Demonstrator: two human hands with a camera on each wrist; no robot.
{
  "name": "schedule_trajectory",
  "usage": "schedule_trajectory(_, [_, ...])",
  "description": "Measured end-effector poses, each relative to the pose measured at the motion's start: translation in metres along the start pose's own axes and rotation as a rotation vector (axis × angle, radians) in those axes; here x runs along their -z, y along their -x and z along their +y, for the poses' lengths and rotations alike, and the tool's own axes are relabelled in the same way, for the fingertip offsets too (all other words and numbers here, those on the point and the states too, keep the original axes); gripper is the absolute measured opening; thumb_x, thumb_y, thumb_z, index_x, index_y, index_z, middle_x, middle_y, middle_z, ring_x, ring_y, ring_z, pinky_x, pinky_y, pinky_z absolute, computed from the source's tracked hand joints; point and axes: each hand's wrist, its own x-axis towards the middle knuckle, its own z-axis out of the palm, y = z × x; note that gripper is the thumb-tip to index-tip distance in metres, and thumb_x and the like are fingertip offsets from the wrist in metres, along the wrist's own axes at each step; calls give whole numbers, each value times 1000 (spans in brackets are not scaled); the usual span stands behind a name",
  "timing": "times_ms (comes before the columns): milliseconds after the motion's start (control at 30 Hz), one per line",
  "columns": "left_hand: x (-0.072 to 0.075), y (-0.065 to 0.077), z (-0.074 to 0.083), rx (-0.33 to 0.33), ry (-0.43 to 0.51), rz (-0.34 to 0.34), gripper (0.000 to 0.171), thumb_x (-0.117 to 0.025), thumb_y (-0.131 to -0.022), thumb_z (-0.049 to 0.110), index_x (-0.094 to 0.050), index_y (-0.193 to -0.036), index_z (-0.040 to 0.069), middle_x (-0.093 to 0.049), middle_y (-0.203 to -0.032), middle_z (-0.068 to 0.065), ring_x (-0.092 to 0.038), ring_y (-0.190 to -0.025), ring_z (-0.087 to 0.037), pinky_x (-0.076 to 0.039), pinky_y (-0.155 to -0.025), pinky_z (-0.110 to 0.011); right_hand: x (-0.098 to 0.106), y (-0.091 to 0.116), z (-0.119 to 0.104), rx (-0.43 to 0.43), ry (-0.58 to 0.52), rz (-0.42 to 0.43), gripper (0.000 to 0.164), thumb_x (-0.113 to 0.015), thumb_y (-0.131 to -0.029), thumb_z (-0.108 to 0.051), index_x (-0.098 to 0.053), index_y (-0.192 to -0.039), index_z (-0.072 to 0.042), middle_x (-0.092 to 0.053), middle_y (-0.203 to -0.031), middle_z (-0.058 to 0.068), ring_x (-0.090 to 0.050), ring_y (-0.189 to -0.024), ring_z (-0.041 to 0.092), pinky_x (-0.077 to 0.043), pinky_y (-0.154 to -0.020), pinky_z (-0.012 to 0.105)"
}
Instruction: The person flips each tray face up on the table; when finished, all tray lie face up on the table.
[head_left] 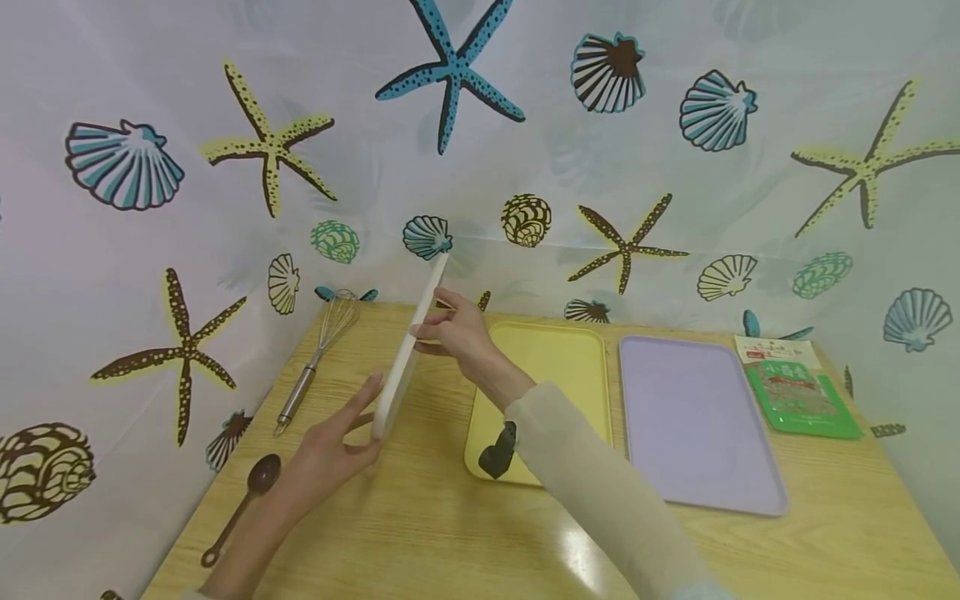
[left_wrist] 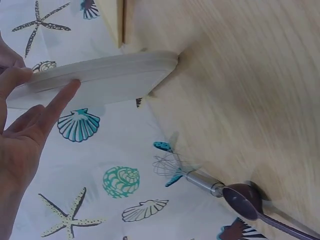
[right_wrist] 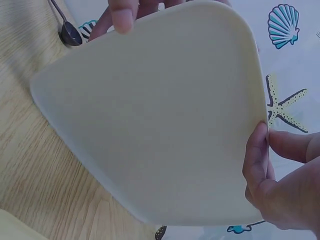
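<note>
Both hands hold a white, shallow tray (head_left: 405, 367) tipped up on its side, so the head view sees it nearly edge-on. My left hand (head_left: 330, 454) grips the near end, thumb and fingers on either side of the rim. Farther along, my right hand (head_left: 461, 333) pinches the upper edge. A broad face of the tray (right_wrist: 150, 115) fills the right wrist view, with the right hand (right_wrist: 285, 185) at its right edge. Whether the tray's lower side touches the table, I cannot tell.
A whisk (head_left: 303, 387) and a dark brown spoon (head_left: 262, 475) lie at the left. Under and beyond the right forearm is a yellow tray (head_left: 555, 358); right of it lie a purple tray (head_left: 697, 425) and a green packet (head_left: 806, 400). A patterned curtain (head_left: 510, 167) hangs behind the table.
</note>
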Motion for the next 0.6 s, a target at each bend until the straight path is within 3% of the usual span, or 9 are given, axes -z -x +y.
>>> schedule_trajectory(100, [0,-2,4,-52,-19,14,95,-70,-78,-15,-23,-154,19,-37,-146,-26,-60,-107,-46,-57,-67,-23,-3,1,-2,7,-7,1,75,-68,-82,11,-37,-148,-7,-59,-90,12,-65,-76,22,-59,-70,35])
schedule_trajectory(200, [0,-3,7,-58,-43,28,96,-71,-77,-15,-25,-154,20,-40,-146,-24,-62,-104,-43,-57,-65,-21,-6,2,-4,9,-12,11,74,-67,-82,12,-37,-147,-6,-58,-90,12,-65,-73,23,-60,-68,35])
schedule_trajectory(433, [2,-4,14,-30,-65,85,89,-74,-76,-11,-36,-150,22,-45,-145,-17,-66,-100,-36,-56,-63,-19,-10,5,-8,4,15,23,74,-67,-82,12,-37,-147,-6,-59,-91,12,-67,-76,25,-60,-66,35])
schedule_trajectory(600, [7,-7,25,26,-2,106,76,-75,-80,-1,-45,-146,21,-48,-143,-14,-66,-101,-34,-57,-64,-21,-12,6,-10,-4,17,14,72,-67,-83,11,-38,-147,-4,-59,-94,13,-68,-78,26,-60,-67,34])
